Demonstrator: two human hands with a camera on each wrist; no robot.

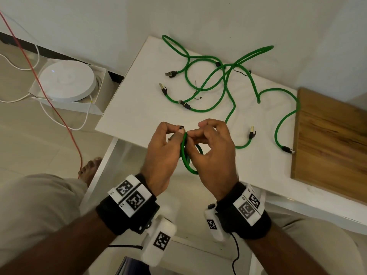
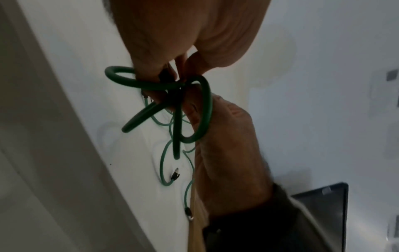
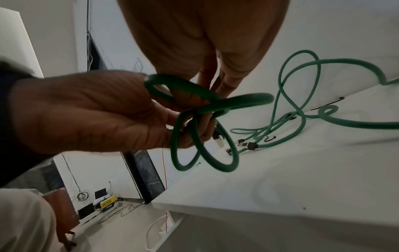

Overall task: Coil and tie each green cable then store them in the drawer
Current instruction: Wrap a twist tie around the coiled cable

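Observation:
A small green cable coil (image 1: 187,162) hangs between my hands just in front of the white table's (image 1: 139,100) near edge. My left hand (image 1: 175,133) pinches the coil's top, and a small black piece (image 1: 181,127) shows at its fingertips. My right hand (image 1: 197,133) pinches the same spot from the right. The wrist views show the coil's loops (image 2: 195,116) (image 3: 183,148) splayed out and a connector (image 3: 219,140) beside my left hand (image 3: 108,110). Loose green cables (image 1: 224,76) lie tangled on the table. No drawer is clearly visible.
A wooden board (image 1: 327,141) lies on the table's right end. Thin black ties (image 1: 241,72) lie among the loose cables. On the floor to the left stands a round white device (image 1: 66,80) in a box, with a red wire (image 1: 59,116) and white wires nearby.

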